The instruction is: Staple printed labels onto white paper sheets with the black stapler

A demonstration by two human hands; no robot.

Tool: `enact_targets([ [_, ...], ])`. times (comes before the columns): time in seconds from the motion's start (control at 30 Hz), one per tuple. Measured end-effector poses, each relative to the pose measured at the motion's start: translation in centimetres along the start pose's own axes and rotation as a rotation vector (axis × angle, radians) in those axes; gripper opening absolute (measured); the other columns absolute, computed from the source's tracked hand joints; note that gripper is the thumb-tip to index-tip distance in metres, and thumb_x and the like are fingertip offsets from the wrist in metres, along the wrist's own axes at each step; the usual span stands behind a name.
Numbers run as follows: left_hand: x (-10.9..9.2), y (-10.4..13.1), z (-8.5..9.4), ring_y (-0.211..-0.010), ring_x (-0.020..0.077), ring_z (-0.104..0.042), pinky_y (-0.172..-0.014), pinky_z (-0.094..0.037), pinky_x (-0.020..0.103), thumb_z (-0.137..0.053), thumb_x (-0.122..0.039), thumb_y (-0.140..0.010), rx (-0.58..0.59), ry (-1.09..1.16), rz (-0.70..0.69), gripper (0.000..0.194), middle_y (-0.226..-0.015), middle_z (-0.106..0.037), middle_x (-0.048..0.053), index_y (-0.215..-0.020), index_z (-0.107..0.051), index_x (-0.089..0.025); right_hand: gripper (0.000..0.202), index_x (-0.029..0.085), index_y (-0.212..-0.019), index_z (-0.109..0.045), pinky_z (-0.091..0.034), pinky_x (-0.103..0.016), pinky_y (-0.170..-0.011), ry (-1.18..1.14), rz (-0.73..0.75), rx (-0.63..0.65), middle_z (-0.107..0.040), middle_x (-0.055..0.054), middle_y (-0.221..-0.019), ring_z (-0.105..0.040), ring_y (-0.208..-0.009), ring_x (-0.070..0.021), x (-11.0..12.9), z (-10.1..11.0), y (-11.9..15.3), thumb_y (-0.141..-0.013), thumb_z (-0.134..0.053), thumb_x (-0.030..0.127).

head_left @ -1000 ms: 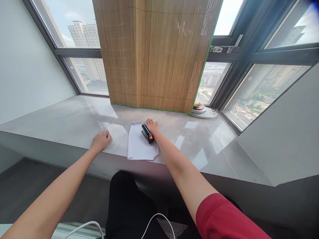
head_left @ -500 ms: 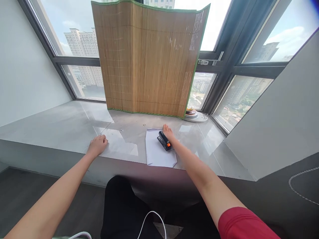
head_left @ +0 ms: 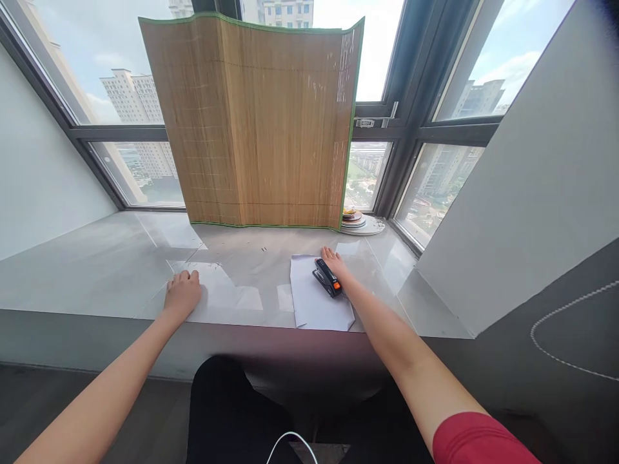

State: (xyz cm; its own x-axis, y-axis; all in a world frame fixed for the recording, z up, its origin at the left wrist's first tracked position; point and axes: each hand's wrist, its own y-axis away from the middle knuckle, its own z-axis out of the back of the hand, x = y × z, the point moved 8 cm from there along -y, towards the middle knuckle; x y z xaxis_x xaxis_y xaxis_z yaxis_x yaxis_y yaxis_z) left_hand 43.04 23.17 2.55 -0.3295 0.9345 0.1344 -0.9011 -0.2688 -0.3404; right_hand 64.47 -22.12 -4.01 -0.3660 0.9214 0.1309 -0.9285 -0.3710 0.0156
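My right hand [head_left: 334,263] lies flat with its fingers stretched out, over the upper right edge of a white sheet of paper [head_left: 316,312]. Against the thumb side of that hand is a black stapler [head_left: 327,277] with an orange part at its near end, resting on the paper. Whether the hand touches the stapler, I cannot tell. Well to the left, my left hand [head_left: 182,295] rests on the pale windowsill [head_left: 232,274] with its fingers curled in; its fingertips are partly hidden. Small staple-like bits [head_left: 264,249] lie further back on the sill.
A bamboo mat [head_left: 271,129] with green edging stands upright against the window. A stack of plates [head_left: 360,223] sits by its lower right corner. Angled walls [head_left: 488,212] border the sill, and a white cable [head_left: 291,434] loops in front of my legs.
The paper, with the stapler on it and my right hand, has slid to the right along the sill. My left hand stays curled on the sill. The camera view has shifted.
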Motion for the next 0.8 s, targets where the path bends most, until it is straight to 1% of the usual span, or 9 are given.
enact_targets([
  [0.07,-5.2,-0.2,1.0,-0.109,0.0370,-0.060,-0.092,-0.051,0.050,-0.037,-0.021,-0.102,-0.047,0.151,-0.060,0.030,-0.111,-0.063,0.022,-0.109,-0.065,-0.012,0.071,0.003,-0.171,-0.016,-0.016,-0.050,-0.133,-0.002,-0.006,0.005,-0.012,-0.019,-0.177,-0.014,-0.166,-0.0301,0.0,0.0,0.0,-0.110,-0.022,0.040],
  [0.13,-11.9,-0.3,1.8,-0.110,0.0319,-0.061,-0.098,-0.052,0.047,-0.037,-0.017,-0.101,-0.056,0.384,-0.199,0.030,-0.111,-0.064,0.017,-0.108,-0.066,-0.016,0.071,0.003,-0.171,-0.015,-0.015,-0.050,-0.133,-0.004,-0.010,0.009,-0.011,-0.019,-0.177,-0.013,-0.166,-0.0295,0.0,0.0,0.0,-0.110,-0.021,0.040],
  [0.23,-22.1,0.1,2.5,-0.119,0.0269,-0.062,-0.107,-0.052,0.044,-0.038,-0.015,-0.100,-0.022,0.655,-0.465,0.034,-0.125,-0.066,0.013,-0.118,-0.066,-0.019,0.072,0.005,-0.171,-0.014,-0.015,-0.050,-0.133,-0.005,-0.014,0.009,-0.011,-0.019,-0.177,-0.012,-0.166,-0.0283,0.0,0.1,0.1,-0.111,-0.019,0.043],
  [0.27,-24.8,0.3,2.5,-0.125,0.0258,-0.061,-0.111,-0.050,0.044,-0.040,-0.015,-0.100,0.003,0.698,-0.549,0.035,-0.133,-0.065,0.013,-0.122,-0.066,-0.019,0.072,0.005,-0.171,-0.014,-0.015,-0.050,-0.133,-0.006,-0.016,0.007,-0.011,-0.019,-0.177,-0.012,-0.166,-0.0282,0.0,0.2,0.1,-0.111,-0.018,0.045],
  [0.33,-28.5,0.6,1.8,-0.138,0.0253,-0.056,-0.120,-0.046,0.045,-0.042,-0.020,-0.102,0.063,0.724,-0.639,0.037,-0.149,-0.060,0.011,-0.130,-0.066,-0.020,0.074,0.005,-0.171,-0.015,-0.014,-0.049,-0.133,-0.011,-0.019,0.001,-0.012,-0.019,-0.177,-0.012,-0.166,-0.0283,0.0,0.2,0.2,-0.111,-0.017,0.048],
  [0.4,-30.2,0.6,0.6,-0.147,0.0271,-0.050,-0.126,-0.040,0.048,-0.045,-0.028,-0.104,0.126,0.685,-0.656,0.041,-0.159,-0.055,0.011,-0.141,-0.064,-0.021,0.076,0.005,-0.171,-0.016,-0.014,-0.048,-0.133,-0.021,-0.021,-0.007,-0.013,-0.019,-0.177,-0.014,-0.166,-0.0285,0.0,0.3,0.3,-0.111,-0.017,0.052],
  [0.5,-30.4,0.4,-0.8,-0.152,0.0301,-0.045,-0.129,-0.034,0.053,-0.047,-0.034,-0.105,0.166,0.615,-0.626,0.048,-0.163,-0.051,0.011,-0.149,-0.060,-0.022,0.077,0.004,-0.170,-0.017,-0.014,-0.047,-0.133,-0.047,-0.021,-0.027,-0.015,-0.019,-0.177,-0.015,-0.166,-0.0280,-0.1,0.3,0.3,-0.111,-0.016,0.054],
  [0.67,-30.2,0.2,-0.9,-0.151,0.0285,-0.047,-0.129,-0.034,0.050,-0.047,-0.030,-0.103,0.170,0.634,-0.614,0.050,-0.162,-0.052,0.011,-0.149,-0.062,-0.021,0.073,0.006,-0.169,-0.024,-0.015,-0.048,-0.132,-0.116,-0.016,-0.072,-0.019,-0.019,-0.176,-0.017,-0.165,-0.0286,-0.1,0.5,0.6,-0.111,-0.020,0.052],
  [0.8,-30.0,0.1,-0.6,-0.149,0.0287,-0.049,-0.128,-0.034,0.051,-0.045,-0.025,-0.101,0.168,0.689,-0.585,0.049,-0.161,-0.054,0.011,-0.147,-0.064,-0.021,0.065,0.009,-0.164,-0.034,-0.021,-0.048,-0.130,-0.196,-0.021,-0.166,-0.034,-0.019,-0.172,-0.026,-0.163,-0.0279,0.4,2.1,1.3,-0.111,-0.025,0.045],
])
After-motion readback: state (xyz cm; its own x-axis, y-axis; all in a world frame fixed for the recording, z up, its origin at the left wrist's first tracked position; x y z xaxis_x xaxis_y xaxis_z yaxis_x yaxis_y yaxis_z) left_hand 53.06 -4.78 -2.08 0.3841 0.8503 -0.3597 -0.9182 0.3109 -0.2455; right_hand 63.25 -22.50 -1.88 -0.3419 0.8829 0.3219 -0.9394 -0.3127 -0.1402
